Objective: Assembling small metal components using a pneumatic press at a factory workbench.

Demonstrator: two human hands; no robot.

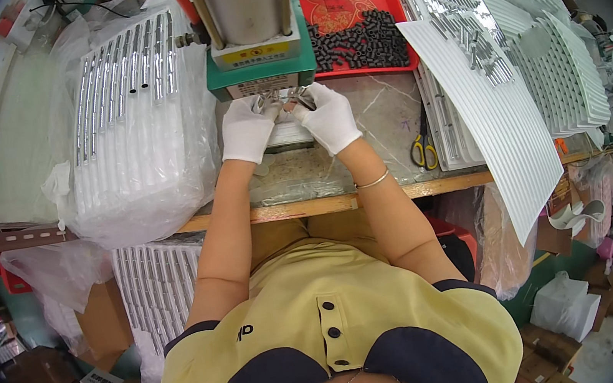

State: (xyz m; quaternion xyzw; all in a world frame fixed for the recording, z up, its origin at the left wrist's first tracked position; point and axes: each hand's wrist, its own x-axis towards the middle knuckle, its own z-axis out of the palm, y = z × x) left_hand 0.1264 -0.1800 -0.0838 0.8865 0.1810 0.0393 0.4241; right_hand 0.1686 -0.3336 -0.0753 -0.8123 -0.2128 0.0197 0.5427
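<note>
Both of my hands wear white gloves, and their bare fingertips meet at the base of a green bench press (262, 68). My left hand (247, 131) is closed, with a small shiny metal piece (259, 105) at its fingers. Just across from it, my right hand (330, 120) is closed too, pinching another shiny metal piece (305, 99). The exact shape of both pieces is hard to make out, since fingers and the press head partly cover them. Below the fingers lies a pale block-like base (289, 136).
A red tray (415, 61) holds many black cylindrical pieces (360, 41). Chrome tubes (103, 86) lie in a white ribbed tray on the left. At right are stacked white ribbed sheets (498, 120), loose metal tubes (479, 45) and yellow-black scissors (423, 151). A wooden table edge (278, 212) runs before me.
</note>
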